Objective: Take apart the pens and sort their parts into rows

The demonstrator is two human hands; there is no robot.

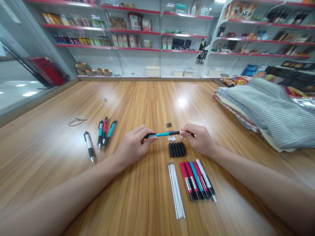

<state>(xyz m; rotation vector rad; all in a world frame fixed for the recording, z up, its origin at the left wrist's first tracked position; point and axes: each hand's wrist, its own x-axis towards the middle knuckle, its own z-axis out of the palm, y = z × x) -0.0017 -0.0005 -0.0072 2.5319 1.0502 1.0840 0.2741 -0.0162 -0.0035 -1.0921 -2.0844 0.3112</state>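
A blue pen with a black grip is held level above the table between my two hands. My left hand is closed around its left end, thumb along the barrel. At the other end my right hand pinches beside the black grip, where a small white bit shows; the fingers hide the rest. Below the pen lie white pen tips, a row of black rubber grips, white ink refills and red, blue and white pen barrels. Small springs sit just beyond.
Left of my left hand lie a white pen and a group of red and blue pens. A thin loop is farther left. Folded striped cloth is piled on the right. Stocked shelves stand behind the wooden table.
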